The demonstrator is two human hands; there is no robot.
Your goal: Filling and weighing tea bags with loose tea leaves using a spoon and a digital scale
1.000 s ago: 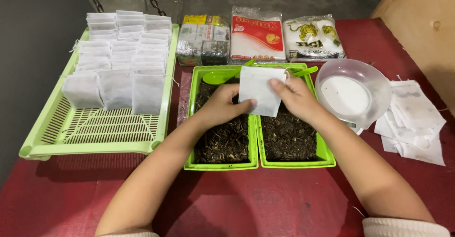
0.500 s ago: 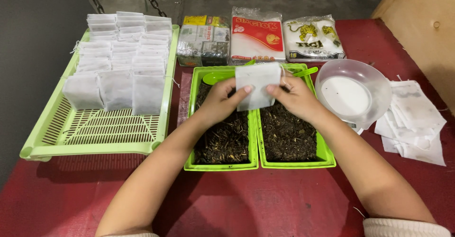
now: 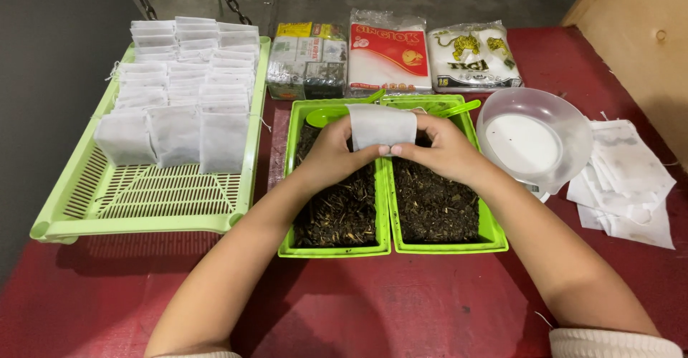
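Two bare hands meet over a pair of green rectangular plastic trays [image 3: 337, 247] filled with dark dried leaves. The left hand [image 3: 331, 156] and the right hand [image 3: 446, 150] pinch a small white paper filter bag [image 3: 381, 127] between thumbs and fingertips, each closed on one lower corner, holding it upright above the seam where the trays touch.

Three sealed packages lie in a row along the far edge of the red table [image 3: 401, 308]: a squat block wrapped in clear film with yellow and green panels [image 3: 307, 60] on the left, a flat red-and-white pouch [image 3: 388, 51] in the middle, and a white plastic bag printed with a yellow animal figure [image 3: 474, 57] on the right.

To the left sits a light green slotted plastic basket [image 3: 143, 207] lined with rows of filled white bags [image 3: 179, 100]. To the right stands a clear round plastic bowl [image 3: 534, 139], just beside a loose heap of flat empty white bags [image 3: 631, 186]. Green plastic spoons [image 3: 326, 116] rest at the trays' far ends.
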